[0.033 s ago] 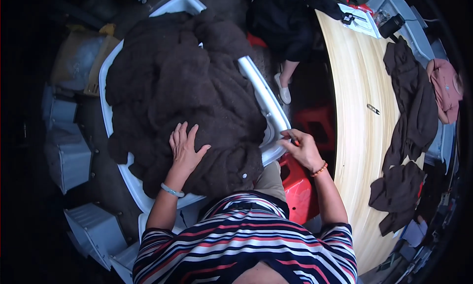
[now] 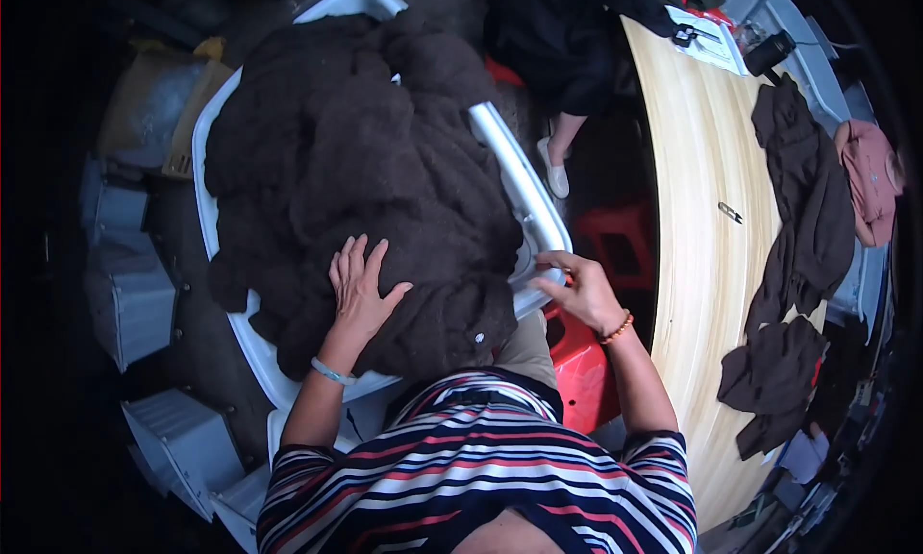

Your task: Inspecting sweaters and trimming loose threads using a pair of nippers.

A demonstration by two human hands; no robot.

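Note:
A large heap of dark brown knitted cloth [image 2: 346, 160] fills a white plastic tub [image 2: 204, 146] in front of me. My left hand [image 2: 361, 290] lies flat on the near part of the heap, fingers spread. At the tub's near right corner is my right hand [image 2: 579, 290], its thumb and forefinger apart. I see nothing between them; its other fingers are curled and partly hidden. A small white round spot [image 2: 480, 339] shows on the cloth near its front edge.
A wooden table [image 2: 687, 266] on the right bears small thread snips [image 2: 730, 213] and dark brown garments [image 2: 803, 208]. Beneath my right arm is a red stool [image 2: 582, 371]. Another person's shoe [image 2: 555, 172] is beyond the tub. Grey bins [image 2: 187, 448] and a cardboard box [image 2: 183, 117] stand left.
My right hand has shifted slightly left, and its thumb and forefinger have moved farther apart. My left hand stays on the cloth. The whole view has shifted a little.

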